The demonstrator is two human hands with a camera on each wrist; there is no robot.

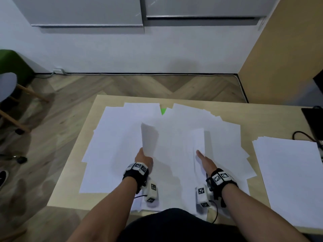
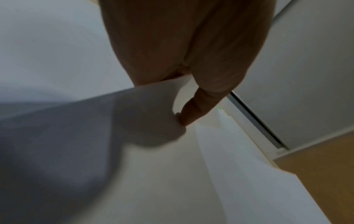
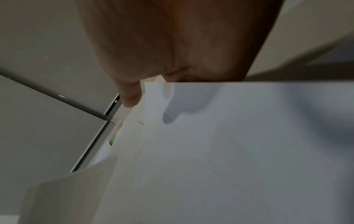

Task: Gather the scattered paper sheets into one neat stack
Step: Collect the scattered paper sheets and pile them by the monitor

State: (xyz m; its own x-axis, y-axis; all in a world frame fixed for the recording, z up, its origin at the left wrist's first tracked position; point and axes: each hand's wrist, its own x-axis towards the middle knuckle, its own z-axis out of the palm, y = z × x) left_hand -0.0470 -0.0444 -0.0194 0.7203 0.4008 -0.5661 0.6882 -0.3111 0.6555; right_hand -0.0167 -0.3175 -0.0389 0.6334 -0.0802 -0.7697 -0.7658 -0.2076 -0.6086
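Observation:
Many white paper sheets [image 1: 111, 137] lie scattered and overlapping over the pale wooden table [image 1: 71, 175]. My left hand [image 1: 144, 158] pinches the left edge of a sheet [image 1: 150, 137] that curls upward; the left wrist view shows the thumb [image 2: 193, 112] pressed on that sheet [image 2: 134, 121], with the fingers hidden behind it. My right hand [image 1: 204, 159] holds a raised paper edge [image 1: 199, 140] on the right. In the right wrist view its thumb [image 3: 130, 95] sits at the edge of the sheet [image 3: 229, 136], which hides the fingers.
A squared stack of white sheets [image 1: 288, 172] lies at the table's right. A green scrap [image 1: 163, 110] peeks out between sheets at the far side. A black device [image 1: 312, 119] and cable [image 1: 300, 135] sit at the right edge. A chair [image 1: 10, 95] stands left.

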